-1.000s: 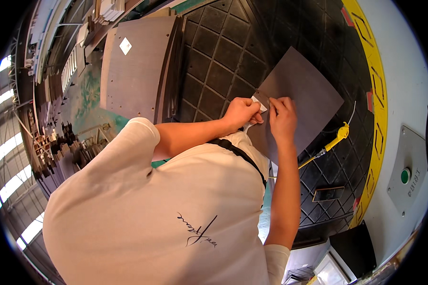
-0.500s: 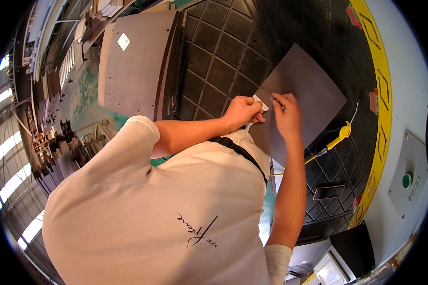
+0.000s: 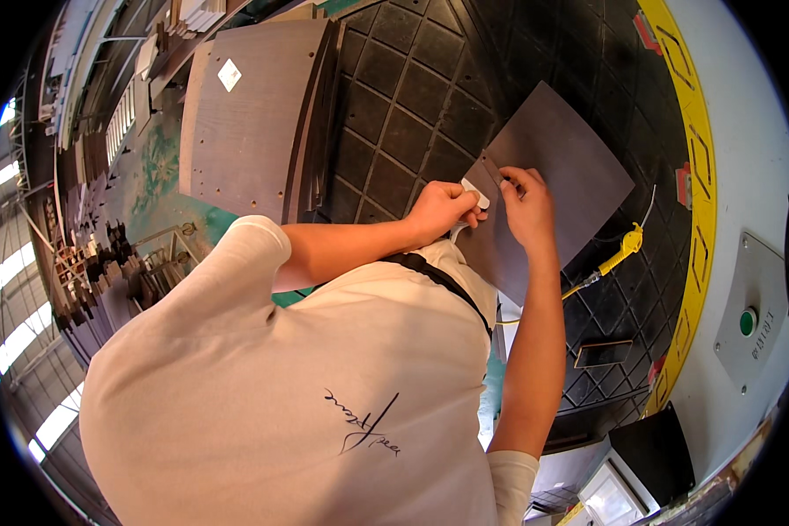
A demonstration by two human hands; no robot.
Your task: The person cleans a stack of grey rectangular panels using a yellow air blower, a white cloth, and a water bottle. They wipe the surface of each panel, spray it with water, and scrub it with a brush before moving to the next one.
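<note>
A dark brown flat panel [image 3: 570, 167] lies tilted on the black surface in front of me. My left hand [image 3: 447, 211] is closed at the panel's left edge, pinching a small white piece [image 3: 476, 195] that looks like paper or a label. Close by on the right, my right hand [image 3: 529, 209] is over the panel with thumb and fingertips drawn together. Whatever sits between those fingertips is too small to make out. A narrow brownish strip [image 3: 491, 167] shows on the panel beside them.
A stack of brown panels [image 3: 254, 114] with a white diamond-shaped label stands to the left. Right of my panel lie a yellow air gun [image 3: 622, 250] and a dark flat rectangular thing [image 3: 603, 353]. A yellow-edged grey machine side [image 3: 736, 175] with a green button [image 3: 748, 322] bounds the right.
The white piece in my left hand has shifted slightly, and my right fingertips have moved a little on the panel. The panel has stayed nearly in place.
</note>
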